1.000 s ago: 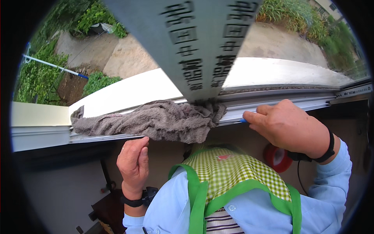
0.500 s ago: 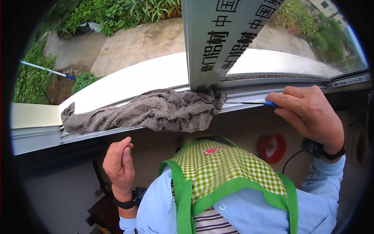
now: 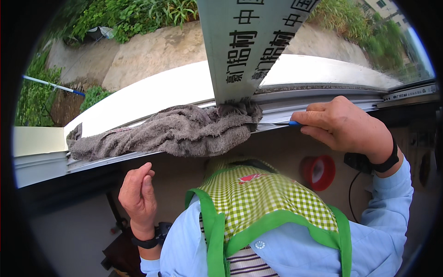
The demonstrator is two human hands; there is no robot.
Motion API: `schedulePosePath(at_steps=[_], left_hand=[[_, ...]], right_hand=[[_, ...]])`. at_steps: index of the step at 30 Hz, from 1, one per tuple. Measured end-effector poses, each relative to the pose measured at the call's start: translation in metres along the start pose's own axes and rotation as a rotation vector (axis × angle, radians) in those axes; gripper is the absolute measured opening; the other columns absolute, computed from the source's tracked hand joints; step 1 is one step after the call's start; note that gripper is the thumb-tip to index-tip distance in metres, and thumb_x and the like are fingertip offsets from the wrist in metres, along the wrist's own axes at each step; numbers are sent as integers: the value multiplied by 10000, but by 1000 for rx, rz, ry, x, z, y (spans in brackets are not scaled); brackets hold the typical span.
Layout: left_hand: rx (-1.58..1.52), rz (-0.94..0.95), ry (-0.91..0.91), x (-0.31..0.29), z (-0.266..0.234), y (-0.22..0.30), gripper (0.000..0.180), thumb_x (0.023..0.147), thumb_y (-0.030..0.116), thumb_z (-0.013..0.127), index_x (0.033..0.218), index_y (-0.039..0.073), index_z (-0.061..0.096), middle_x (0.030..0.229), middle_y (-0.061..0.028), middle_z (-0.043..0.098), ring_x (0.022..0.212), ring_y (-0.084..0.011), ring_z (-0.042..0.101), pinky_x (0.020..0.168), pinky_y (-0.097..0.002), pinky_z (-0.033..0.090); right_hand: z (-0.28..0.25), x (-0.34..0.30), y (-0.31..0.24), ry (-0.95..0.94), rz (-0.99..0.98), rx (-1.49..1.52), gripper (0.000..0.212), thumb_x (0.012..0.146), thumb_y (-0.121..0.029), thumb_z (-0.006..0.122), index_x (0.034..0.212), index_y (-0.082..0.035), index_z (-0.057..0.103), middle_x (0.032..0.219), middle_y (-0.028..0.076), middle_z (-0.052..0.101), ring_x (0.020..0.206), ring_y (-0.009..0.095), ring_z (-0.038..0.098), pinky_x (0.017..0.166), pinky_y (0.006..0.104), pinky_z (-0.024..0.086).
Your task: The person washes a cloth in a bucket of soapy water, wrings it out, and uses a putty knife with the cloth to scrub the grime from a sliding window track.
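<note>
A rumpled grey-brown towel (image 3: pixel 170 131) lies lengthwise along the white window track (image 3: pixel 277 108), its right end bunched against the foot of the upright sash frame (image 3: pixel 237 51). My right hand (image 3: pixel 344 124) grips a blue-handled tool with a thin metal shaft (image 3: pixel 272 125), much like a screwdriver. The shaft points left, and its tip goes out of sight at the towel's right end. Below the towel's left part, my left hand (image 3: pixel 138 191) hovers apart from it, fingers curled together with nothing visible in them.
Window glass (image 3: pixel 341 46) stands to the right of the sash frame. Outside is a white ledge (image 3: pixel 152 92), with concrete and plants beyond. A red round object (image 3: pixel 318 173) is below the sill on the right. I wear a green checked apron (image 3: pixel 272 198).
My right hand has moved left with the tool, bringing the handle closer to the towel. The whole view has shifted slightly; my left hand keeps the same curled pose.
</note>
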State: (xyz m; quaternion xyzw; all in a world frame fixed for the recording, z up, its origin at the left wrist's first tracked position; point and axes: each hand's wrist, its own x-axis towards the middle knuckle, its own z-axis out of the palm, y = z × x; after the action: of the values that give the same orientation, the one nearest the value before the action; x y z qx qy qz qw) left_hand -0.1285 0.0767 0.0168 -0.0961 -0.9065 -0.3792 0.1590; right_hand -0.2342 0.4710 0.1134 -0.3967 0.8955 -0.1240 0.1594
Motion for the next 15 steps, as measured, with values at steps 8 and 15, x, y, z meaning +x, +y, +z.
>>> schedulePosePath(at_steps=[8, 15], left_hand=[[66, 317, -128, 44, 11, 27, 288, 816, 44, 674, 1103, 14, 666, 1003, -135, 644, 885, -305, 600, 787, -388, 490], [82, 529, -333, 78, 62, 46, 379, 705, 30, 725, 1079, 31, 661, 983, -116, 602, 914, -321, 564, 856, -461, 465]], right_hand=[[2, -8, 15, 90, -23, 185, 232, 859, -112, 668, 1069, -14, 665, 828, 168, 665, 716, 377, 630, 632, 435, 515], [-9, -3, 2, -57, -2, 75, 154, 885, -146, 614, 992, -36, 610, 725, 158, 610, 681, 381, 613, 585, 463, 490]])
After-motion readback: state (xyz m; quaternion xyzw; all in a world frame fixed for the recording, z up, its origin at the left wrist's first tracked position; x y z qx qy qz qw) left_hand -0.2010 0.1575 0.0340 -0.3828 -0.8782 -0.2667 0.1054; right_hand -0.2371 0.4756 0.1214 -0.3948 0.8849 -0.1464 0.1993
